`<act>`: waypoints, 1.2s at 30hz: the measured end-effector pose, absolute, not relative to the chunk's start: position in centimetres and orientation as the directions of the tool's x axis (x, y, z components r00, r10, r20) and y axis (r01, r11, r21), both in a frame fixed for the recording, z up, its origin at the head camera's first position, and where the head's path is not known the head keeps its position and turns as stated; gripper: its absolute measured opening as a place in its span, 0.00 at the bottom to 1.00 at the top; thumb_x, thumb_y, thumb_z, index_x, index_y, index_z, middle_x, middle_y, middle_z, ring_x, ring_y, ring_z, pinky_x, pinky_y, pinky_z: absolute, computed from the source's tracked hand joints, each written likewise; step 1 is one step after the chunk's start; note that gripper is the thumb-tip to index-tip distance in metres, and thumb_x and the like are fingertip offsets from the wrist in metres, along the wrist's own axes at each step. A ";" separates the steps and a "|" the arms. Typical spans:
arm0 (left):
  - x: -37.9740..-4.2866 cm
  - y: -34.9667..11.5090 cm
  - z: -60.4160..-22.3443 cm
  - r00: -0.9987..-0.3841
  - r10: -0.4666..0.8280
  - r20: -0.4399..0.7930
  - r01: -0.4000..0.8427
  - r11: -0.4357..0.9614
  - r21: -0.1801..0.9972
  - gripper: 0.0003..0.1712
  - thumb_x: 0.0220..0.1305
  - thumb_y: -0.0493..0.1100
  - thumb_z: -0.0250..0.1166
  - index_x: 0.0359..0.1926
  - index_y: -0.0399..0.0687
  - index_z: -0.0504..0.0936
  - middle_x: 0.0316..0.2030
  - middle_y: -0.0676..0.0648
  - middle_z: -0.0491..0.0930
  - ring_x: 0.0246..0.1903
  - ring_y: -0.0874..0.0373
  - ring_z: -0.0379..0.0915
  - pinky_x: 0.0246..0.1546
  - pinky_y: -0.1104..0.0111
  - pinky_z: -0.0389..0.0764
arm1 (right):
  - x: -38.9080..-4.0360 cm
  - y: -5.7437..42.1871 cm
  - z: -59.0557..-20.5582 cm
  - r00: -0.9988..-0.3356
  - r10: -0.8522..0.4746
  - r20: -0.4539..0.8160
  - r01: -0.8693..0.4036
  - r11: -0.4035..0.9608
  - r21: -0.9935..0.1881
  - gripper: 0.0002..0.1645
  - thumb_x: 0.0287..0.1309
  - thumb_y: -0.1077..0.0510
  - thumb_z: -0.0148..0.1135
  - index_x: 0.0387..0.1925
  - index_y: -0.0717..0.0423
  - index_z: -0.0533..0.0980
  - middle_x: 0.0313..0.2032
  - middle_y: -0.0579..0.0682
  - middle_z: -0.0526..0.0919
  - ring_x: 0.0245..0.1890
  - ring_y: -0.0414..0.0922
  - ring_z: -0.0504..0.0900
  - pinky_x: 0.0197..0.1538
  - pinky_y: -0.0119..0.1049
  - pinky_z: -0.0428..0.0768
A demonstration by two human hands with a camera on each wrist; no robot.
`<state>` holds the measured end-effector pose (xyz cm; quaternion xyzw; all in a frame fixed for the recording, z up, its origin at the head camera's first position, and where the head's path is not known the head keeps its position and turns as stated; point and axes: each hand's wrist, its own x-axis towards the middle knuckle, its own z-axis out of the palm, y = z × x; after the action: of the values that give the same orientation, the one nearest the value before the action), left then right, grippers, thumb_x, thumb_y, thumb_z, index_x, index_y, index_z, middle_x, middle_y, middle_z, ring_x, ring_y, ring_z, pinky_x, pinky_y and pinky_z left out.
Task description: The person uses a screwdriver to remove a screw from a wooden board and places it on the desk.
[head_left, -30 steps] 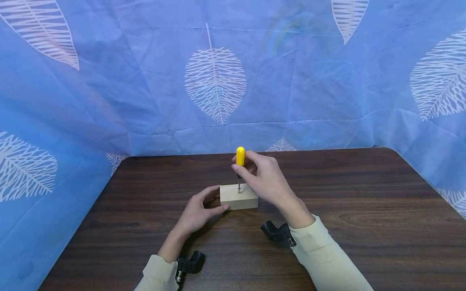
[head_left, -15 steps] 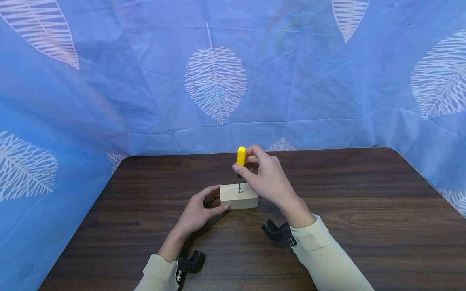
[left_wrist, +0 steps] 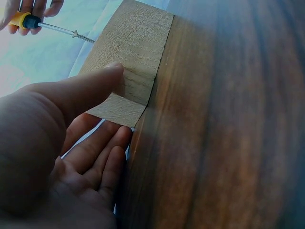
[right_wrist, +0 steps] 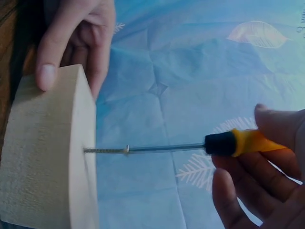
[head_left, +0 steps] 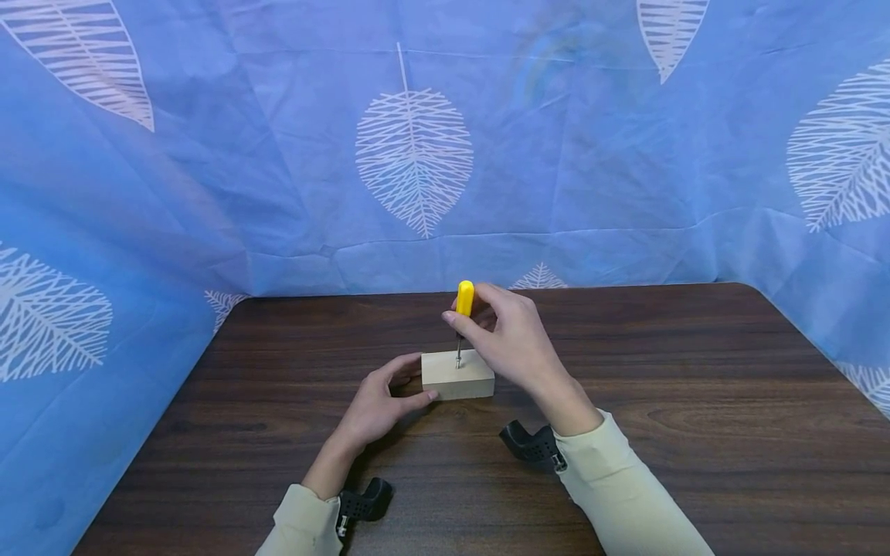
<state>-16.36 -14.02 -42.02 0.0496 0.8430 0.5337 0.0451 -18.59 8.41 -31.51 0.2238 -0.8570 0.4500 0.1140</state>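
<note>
A pale wooden block [head_left: 455,388] lies flat on the dark table. My left hand [head_left: 378,401] grips its left end, the thumb [left_wrist: 97,88] on the near side and the fingers behind. A screw [right_wrist: 107,150] stands up out of the block's top face, much of its thread showing. Over it, my right hand [head_left: 514,340] holds a screwdriver [head_left: 465,298] with a yellow handle and black collar, nearly upright, leaning slightly right. The thumb lies along the handle in the right wrist view. The shaft [right_wrist: 167,147] meets the screw head in line.
The brown wood-grain table [head_left: 660,401] spreads around the block, its far edge close to a blue cloth [head_left: 292,154] with white leaf prints. Black wrist mounts [head_left: 528,444] sit under both cream sleeves [head_left: 619,479].
The screwdriver's handle top has tipped slightly to the right, and the right hand's fingers have shifted around the handle. The left hand and the block stay nearly in place.
</note>
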 end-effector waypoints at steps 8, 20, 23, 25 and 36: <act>-16.3 -14.0 -42.0 -0.993 0.117 -0.032 0.021 0.428 0.903 0.35 0.67 0.49 0.78 0.73 0.58 0.79 0.68 0.48 0.82 0.70 0.44 0.76 0.72 0.39 0.73 | -18.6 8.6 -31.2 -0.874 -0.309 0.376 -0.485 0.490 -0.725 0.20 0.72 0.54 0.71 0.61 0.54 0.81 0.40 0.49 0.91 0.36 0.44 0.87 0.41 0.37 0.86; -16.3 -14.0 -42.0 -0.991 0.131 -0.025 0.033 0.424 0.905 0.35 0.68 0.49 0.78 0.73 0.57 0.79 0.68 0.48 0.82 0.69 0.44 0.77 0.71 0.39 0.74 | -18.5 8.3 -31.7 -0.879 -0.253 0.406 -0.477 0.494 -0.727 0.12 0.65 0.50 0.79 0.46 0.49 0.89 0.39 0.47 0.91 0.36 0.43 0.87 0.41 0.37 0.86; -16.3 -14.0 -42.0 -0.991 0.135 -0.025 0.034 0.422 0.906 0.35 0.68 0.48 0.78 0.73 0.57 0.79 0.68 0.48 0.82 0.69 0.44 0.77 0.71 0.39 0.74 | -18.6 8.4 -31.6 -0.875 -0.265 0.406 -0.485 0.489 -0.725 0.14 0.66 0.52 0.78 0.50 0.50 0.89 0.41 0.47 0.91 0.35 0.43 0.86 0.41 0.37 0.86; -16.3 -14.0 -42.0 -0.991 0.135 -0.024 0.036 0.423 0.905 0.35 0.68 0.49 0.78 0.73 0.57 0.79 0.68 0.48 0.82 0.69 0.44 0.77 0.71 0.39 0.74 | -18.6 8.5 -31.6 -0.876 -0.269 0.401 -0.483 0.487 -0.728 0.16 0.67 0.53 0.76 0.54 0.51 0.87 0.41 0.48 0.91 0.35 0.43 0.86 0.41 0.37 0.86; -16.4 -14.0 -42.1 -0.991 0.128 -0.023 0.034 0.426 0.904 0.36 0.67 0.49 0.78 0.73 0.57 0.78 0.67 0.48 0.83 0.69 0.45 0.77 0.71 0.40 0.74 | -18.7 8.6 -31.4 -0.883 -0.272 0.383 -0.469 0.457 -0.756 0.15 0.71 0.58 0.71 0.57 0.53 0.84 0.42 0.50 0.92 0.37 0.42 0.89 0.45 0.38 0.88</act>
<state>-16.37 -13.98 -42.05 0.0480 0.8432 0.5336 0.0443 -18.68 8.56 -31.42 0.2186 -0.8471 0.4730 0.1042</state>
